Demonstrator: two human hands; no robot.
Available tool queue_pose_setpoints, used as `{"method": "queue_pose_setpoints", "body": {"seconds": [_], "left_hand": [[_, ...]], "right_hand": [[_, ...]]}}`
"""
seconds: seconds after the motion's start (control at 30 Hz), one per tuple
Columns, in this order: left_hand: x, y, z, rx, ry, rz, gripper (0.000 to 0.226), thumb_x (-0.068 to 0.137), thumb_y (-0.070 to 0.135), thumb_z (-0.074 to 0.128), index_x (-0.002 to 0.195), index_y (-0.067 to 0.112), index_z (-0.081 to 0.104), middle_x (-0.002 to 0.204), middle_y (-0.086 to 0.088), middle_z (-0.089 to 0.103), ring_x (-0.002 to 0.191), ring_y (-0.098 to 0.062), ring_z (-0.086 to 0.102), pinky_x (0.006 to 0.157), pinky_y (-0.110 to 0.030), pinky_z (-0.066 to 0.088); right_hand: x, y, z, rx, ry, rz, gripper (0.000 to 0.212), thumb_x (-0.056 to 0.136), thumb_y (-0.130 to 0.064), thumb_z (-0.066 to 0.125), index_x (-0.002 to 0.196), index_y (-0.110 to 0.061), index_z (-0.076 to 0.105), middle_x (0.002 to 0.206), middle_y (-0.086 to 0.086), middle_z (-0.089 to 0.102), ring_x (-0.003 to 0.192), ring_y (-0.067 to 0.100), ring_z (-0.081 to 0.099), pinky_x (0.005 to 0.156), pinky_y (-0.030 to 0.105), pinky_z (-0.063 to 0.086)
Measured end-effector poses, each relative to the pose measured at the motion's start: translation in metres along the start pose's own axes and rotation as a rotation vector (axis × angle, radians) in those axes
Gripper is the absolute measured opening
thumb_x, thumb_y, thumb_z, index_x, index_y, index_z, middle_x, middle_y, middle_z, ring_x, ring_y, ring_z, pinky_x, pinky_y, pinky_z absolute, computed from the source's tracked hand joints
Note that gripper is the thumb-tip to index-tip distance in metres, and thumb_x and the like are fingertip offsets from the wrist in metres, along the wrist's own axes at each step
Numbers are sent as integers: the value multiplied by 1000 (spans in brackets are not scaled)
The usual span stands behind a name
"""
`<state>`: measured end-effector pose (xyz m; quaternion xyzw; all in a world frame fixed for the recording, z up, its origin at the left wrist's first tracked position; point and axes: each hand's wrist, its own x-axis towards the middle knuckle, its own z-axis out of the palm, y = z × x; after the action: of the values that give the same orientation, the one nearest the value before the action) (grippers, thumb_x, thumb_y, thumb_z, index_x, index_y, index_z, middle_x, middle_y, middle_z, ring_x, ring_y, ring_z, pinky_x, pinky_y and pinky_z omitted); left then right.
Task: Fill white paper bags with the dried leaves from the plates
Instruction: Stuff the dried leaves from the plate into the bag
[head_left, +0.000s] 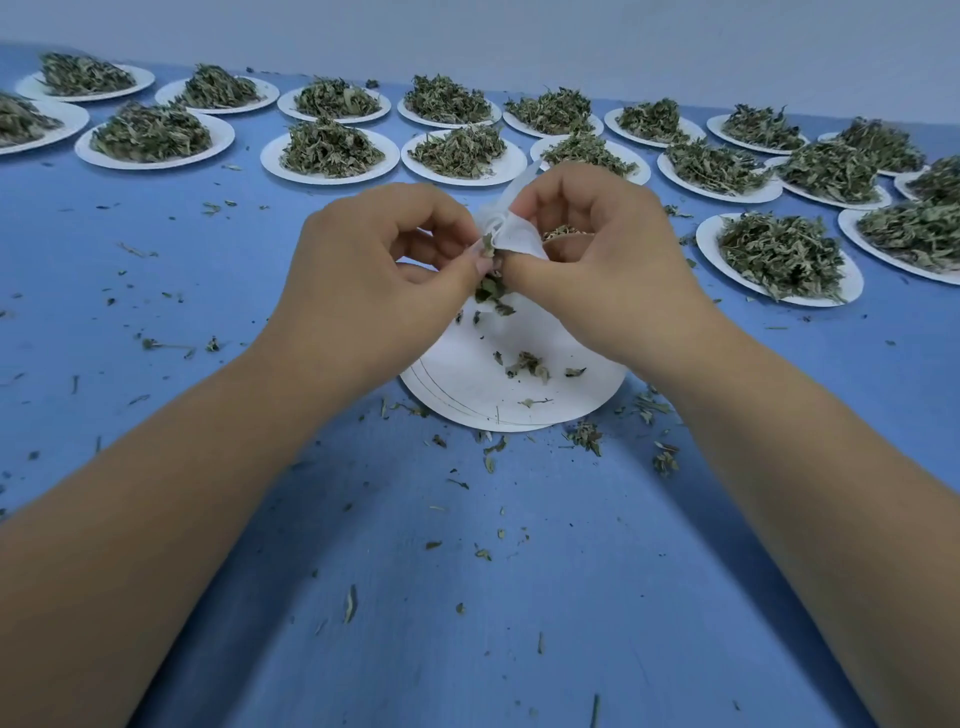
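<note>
- My left hand (374, 260) is curled, thumb and fingertips pinched narrow on a tuft of dried leaves (488, 288) at the mouth of the white paper bag (511, 234).
- My right hand (597, 249) is closed around that bag, holding it up above the table; its crumpled top pokes out between my two hands, and a few leaves show inside the curl of my right fingers.
- Both hands touch at the thumbs, right where the leaves meet the bag's opening.
- Some leaf bits hang just under my fingertips, over the near plate (467, 374).
- That plate lies directly below my hands and is almost bare, with only scattered scraps and a thin pencilled arc near its front rim.
- Loose crumbs of leaf are strewn over the blue table (156, 291) around the plate and toward me.
- Beyond my hands, rows of white plates heaped with dried leaves (330, 150) run across the table's far side, and more sit close on the right (779, 257).
- A pale wall (519, 36) stands behind the table.
</note>
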<state>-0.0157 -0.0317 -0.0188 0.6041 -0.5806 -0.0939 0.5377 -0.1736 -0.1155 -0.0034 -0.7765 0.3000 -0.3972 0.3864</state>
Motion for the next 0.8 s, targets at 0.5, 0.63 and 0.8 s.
{"method": "queue_pose_setpoints", "body": {"seconds": [0.5, 0.63, 0.8], "left_hand": [[-4, 14, 4, -127, -67, -22, 10, 86, 9, 77, 85, 19, 74, 80, -6, 74, 73, -26, 68, 70, -37, 59], [-2, 4, 4, 45, 17, -1, 13, 86, 20, 76, 84, 31, 70, 75, 11, 69, 67, -9, 65, 67, -25, 57], [-2, 2, 4, 131, 109, 46, 7, 87, 25, 70, 88, 31, 68, 76, 14, 65, 74, -5, 68, 67, -27, 57]], "right_hand": [[4, 9, -2, -323, 147, 18, 23, 77, -11, 71, 72, -18, 49, 68, -8, 50, 60, 9, 41, 53, 22, 33], [1, 4, 0, -234, 75, 29, 18, 83, -19, 74, 81, -24, 57, 83, -13, 62, 76, 11, 66, 63, 25, 48], [-2, -4, -2, -143, -31, 9, 22, 83, -19, 78, 95, -26, 61, 98, -15, 67, 83, 10, 71, 75, 32, 58]]}}
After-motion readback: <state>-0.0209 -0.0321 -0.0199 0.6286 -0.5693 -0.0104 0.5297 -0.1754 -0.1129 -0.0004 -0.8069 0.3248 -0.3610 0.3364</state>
